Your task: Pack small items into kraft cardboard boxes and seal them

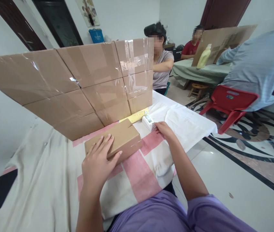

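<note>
In the head view, the left hand (pixel 99 162) lies over the brown box (pixel 124 133), thumb spread from the fingers, probably steadying it. At the box's twelve o'clock, the cardboard screen (pixel 103 93) seems to divide the table. At two o'clock sits a small white device (pixel 148 121); the right hand (pixel 164 129) bunches its fingers at the device's four-o'clock edge, whether clamped I cannot tell.

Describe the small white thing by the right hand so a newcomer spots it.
Find the taped cardboard screen. Near its right end, right of the brown box, a small white object sits by the right hand. Unlike that box and the flat yellow strip, it's white and blocky.
</note>
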A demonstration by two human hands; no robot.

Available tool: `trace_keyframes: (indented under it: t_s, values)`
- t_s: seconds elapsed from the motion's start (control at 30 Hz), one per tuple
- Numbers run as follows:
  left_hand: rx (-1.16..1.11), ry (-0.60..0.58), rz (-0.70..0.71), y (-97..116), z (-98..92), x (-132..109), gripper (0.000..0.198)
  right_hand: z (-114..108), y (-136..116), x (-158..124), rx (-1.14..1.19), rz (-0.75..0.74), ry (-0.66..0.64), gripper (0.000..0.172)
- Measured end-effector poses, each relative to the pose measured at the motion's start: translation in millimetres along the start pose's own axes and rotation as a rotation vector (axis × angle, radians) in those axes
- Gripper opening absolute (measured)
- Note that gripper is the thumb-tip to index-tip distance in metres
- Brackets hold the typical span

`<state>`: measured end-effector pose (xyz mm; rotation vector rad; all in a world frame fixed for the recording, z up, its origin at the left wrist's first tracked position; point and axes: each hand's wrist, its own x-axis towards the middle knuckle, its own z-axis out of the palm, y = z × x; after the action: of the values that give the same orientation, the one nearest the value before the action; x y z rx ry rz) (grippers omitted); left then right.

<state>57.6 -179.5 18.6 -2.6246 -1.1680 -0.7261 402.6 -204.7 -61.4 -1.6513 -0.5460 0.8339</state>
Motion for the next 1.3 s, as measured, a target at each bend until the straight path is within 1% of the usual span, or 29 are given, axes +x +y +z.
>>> trace_keyframes:
  t_s: [0.17,0.3,0.47,0.6,0.93,1.3]
  values:
    - [0.007,0.001,0.009,0,-0.4,0,0.051,-2,2,0,-0.053,0.019,0.006,0.027]
    - [0.011,0.023,0.024,-2,-0.1,-1,0.051,-4,-1,-6,-0.075,0.032,0.016,0.026]
    - [0.032,0.033,0.030,-5,5.1,-1,0.051,-5,-5,-12,-0.098,0.041,0.059,0.024]
    - [0.052,0.041,0.012,-6,7.6,-1,0.052,-3,-8,-13,-0.069,0.046,0.105,0.024]
    - [0.081,0.033,0.031,-6,6.2,-1,0.051,4,-8,-11,0.019,0.062,0.125,0.034]
    - [0.030,0.046,0.018,-4,3.9,-1,0.049,8,-13,-15,0.108,0.040,0.113,0.045]
